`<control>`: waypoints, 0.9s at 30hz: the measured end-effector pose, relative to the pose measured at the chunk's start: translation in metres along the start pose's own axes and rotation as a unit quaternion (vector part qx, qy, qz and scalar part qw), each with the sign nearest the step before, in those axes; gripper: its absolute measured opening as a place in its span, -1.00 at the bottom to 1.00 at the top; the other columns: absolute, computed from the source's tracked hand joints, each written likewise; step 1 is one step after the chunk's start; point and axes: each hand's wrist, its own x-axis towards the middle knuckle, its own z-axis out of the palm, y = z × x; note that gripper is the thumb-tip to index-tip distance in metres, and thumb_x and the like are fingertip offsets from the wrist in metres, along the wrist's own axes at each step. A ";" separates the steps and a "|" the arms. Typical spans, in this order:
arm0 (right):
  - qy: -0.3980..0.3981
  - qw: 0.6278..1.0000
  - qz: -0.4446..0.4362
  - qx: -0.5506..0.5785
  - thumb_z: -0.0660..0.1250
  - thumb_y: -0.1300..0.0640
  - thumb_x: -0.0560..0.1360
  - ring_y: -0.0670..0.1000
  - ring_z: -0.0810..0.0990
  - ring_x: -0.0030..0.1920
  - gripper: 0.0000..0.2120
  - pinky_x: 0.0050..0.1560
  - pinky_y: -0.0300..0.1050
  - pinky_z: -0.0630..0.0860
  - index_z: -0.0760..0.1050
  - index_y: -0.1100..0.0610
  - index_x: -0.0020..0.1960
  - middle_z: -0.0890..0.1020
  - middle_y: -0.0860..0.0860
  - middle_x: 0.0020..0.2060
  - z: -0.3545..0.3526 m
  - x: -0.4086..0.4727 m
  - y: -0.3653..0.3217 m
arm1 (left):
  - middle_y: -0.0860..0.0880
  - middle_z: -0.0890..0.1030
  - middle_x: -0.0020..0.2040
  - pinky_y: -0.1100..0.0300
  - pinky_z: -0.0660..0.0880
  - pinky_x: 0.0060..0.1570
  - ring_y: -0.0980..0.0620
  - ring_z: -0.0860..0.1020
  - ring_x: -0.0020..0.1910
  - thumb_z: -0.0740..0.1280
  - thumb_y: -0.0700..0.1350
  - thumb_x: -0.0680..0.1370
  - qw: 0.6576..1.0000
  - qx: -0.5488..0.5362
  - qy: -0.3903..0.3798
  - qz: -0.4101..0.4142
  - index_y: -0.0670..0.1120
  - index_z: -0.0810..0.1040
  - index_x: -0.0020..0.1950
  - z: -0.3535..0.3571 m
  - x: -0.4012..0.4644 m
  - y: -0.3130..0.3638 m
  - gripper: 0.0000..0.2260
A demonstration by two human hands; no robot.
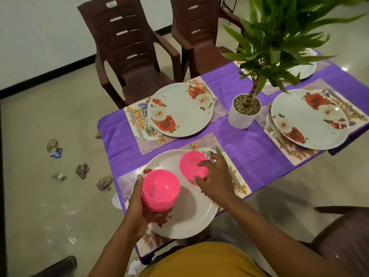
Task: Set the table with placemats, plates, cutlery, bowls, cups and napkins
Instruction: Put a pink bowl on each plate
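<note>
My left hand [137, 204] grips a stack of pink bowls [160, 189] above the near white floral plate [187, 214]. My right hand [213, 178] holds a single pink bowl [191, 165] by its rim at the plate's far side; whether it touches the plate I cannot tell. The plate lies on a floral placemat [236, 182] with a knife [232, 172] and a spoon to its right. Other set places hold a plate at the far left [179, 109] and a plate at the right [308, 118], each with cutlery beside it.
A potted plant in a white pot [242, 114] stands mid-table on the purple tablecloth [247, 156]. Two brown plastic chairs [131, 54] face the far side; another chair [343, 236] sits at my right. Crumpled paper scraps [81, 170] litter the floor at left.
</note>
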 end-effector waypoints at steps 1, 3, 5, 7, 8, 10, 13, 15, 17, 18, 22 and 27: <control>0.002 1.000 -0.007 0.017 0.49 -0.05 0.43 0.03 0.45 0.37 -0.64 0.13 0.08 0.64 0.54 -0.16 0.20 0.31 -0.15 0.39 -0.004 -0.003 -0.006 | -0.25 0.72 0.14 -0.40 0.57 0.15 -0.39 0.68 0.10 0.18 0.44 0.52 1.000 -0.005 -0.006 -0.002 0.05 0.52 0.41 0.002 0.000 0.002 -0.36; -0.020 0.997 -0.010 0.072 0.43 0.06 0.48 -0.06 0.58 0.15 -0.67 -0.02 0.08 0.68 0.54 -0.14 0.22 0.43 -0.25 0.23 -0.014 -0.009 -0.020 | -0.24 0.70 0.20 -0.29 0.65 -0.02 -0.37 0.68 0.12 0.20 0.44 0.51 1.000 -0.012 -0.023 -0.005 0.06 0.51 0.42 0.009 0.000 0.005 -0.36; -0.084 0.986 -0.003 0.141 0.38 0.16 0.48 -0.10 0.62 0.02 -0.63 -0.05 0.01 0.66 0.56 -0.16 0.23 0.56 -0.27 0.13 -0.026 -0.015 -0.033 | -0.24 0.72 0.15 -0.28 0.67 -0.05 -0.34 0.70 0.10 0.19 0.42 0.54 0.999 -0.014 -0.038 -0.004 0.04 0.51 0.38 0.017 0.002 0.007 -0.41; -0.159 0.973 -0.012 0.166 0.41 0.18 0.48 -0.14 0.62 0.07 -0.56 0.06 -0.12 0.61 0.56 -0.22 0.27 0.59 -0.22 0.19 -0.038 -0.021 -0.043 | -0.23 0.74 0.07 -0.30 0.64 0.03 -0.31 0.72 0.05 0.13 0.41 0.60 0.999 -0.002 -0.054 -0.007 0.05 0.52 0.30 0.026 0.006 0.008 -0.47; -0.187 0.969 -0.027 0.160 0.44 0.17 0.48 -0.17 0.59 0.15 -0.53 0.11 -0.21 0.58 0.55 -0.25 0.29 0.55 -0.24 0.24 -0.042 -0.024 -0.045 | -0.23 0.73 0.07 -0.30 0.63 0.05 -0.30 0.72 0.02 0.12 0.41 0.61 0.998 0.009 -0.061 -0.012 0.05 0.53 0.27 0.031 0.008 0.007 -0.49; -0.211 0.966 -0.064 0.134 0.48 0.15 0.47 -0.25 0.49 0.25 -0.53 0.17 -0.32 0.49 0.56 -0.27 0.28 0.50 -0.30 0.26 -0.048 -0.029 -0.046 | -0.24 0.68 0.12 -0.28 0.64 0.03 -0.28 0.73 -0.02 0.10 0.42 0.60 0.996 0.037 -0.073 -0.022 0.06 0.52 0.24 0.039 0.012 0.007 -0.49; -0.190 0.974 -0.062 0.104 0.52 0.05 0.45 -0.24 0.38 0.37 -0.64 0.30 -0.10 0.50 0.63 -0.24 0.19 0.44 -0.24 0.32 -0.057 -0.035 -0.040 | -0.24 0.65 0.17 -0.26 0.66 -0.03 -0.27 0.74 -0.05 0.12 0.44 0.58 0.993 0.070 -0.085 -0.030 0.07 0.53 0.24 0.054 0.014 0.004 -0.48; -0.173 0.979 -0.041 0.104 0.53 -0.02 0.43 -0.18 0.36 0.43 -0.73 0.34 0.05 0.51 0.67 -0.23 0.10 0.42 -0.19 0.40 -0.066 -0.036 -0.035 | -0.24 0.66 0.19 -0.26 0.66 -0.03 -0.28 0.74 -0.01 0.14 0.44 0.57 0.992 0.081 -0.094 -0.029 0.06 0.53 0.29 0.063 0.015 0.003 -0.45; -0.152 0.982 -0.034 0.111 0.56 -0.03 0.42 -0.22 0.39 0.39 -0.80 0.33 0.06 0.54 0.71 -0.19 0.03 0.45 -0.20 0.41 -0.078 -0.036 -0.027 | -0.24 0.66 0.20 -0.25 0.67 -0.05 -0.28 0.73 0.00 0.15 0.43 0.57 0.990 0.089 -0.102 -0.026 0.05 0.53 0.32 0.075 0.016 0.002 -0.45; -0.145 0.982 -0.028 0.120 0.57 -0.01 0.42 -0.24 0.42 0.36 -0.82 0.31 0.01 0.55 0.72 -0.16 0.02 0.48 -0.22 0.39 -0.083 -0.034 -0.021 | -0.24 0.65 0.22 -0.25 0.67 -0.05 -0.28 0.73 0.02 0.15 0.43 0.57 0.990 0.089 -0.106 -0.026 0.05 0.52 0.35 0.083 0.017 0.001 -0.43; -0.130 0.976 -0.012 0.173 0.62 0.07 0.41 -0.23 0.57 0.23 -0.82 0.15 -0.25 0.59 0.75 -0.09 -0.01 0.56 -0.21 0.35 -0.103 -0.024 0.001 | -0.24 0.64 0.27 -0.25 0.66 -0.04 -0.29 0.72 0.07 0.21 0.45 0.45 0.988 0.092 -0.124 -0.018 0.03 0.49 0.43 0.113 0.022 -0.005 -0.30; -0.136 0.962 -0.019 0.234 0.64 0.14 0.39 -0.18 0.64 0.16 -0.83 0.08 -0.32 0.57 0.77 -0.01 -0.04 0.67 -0.24 0.16 -0.140 0.001 0.039 | -0.24 0.65 0.25 -0.28 0.66 -0.04 -0.32 0.71 0.09 0.25 0.46 0.44 0.995 0.062 -0.072 -0.005 0.02 0.46 0.47 0.166 0.030 -0.021 -0.26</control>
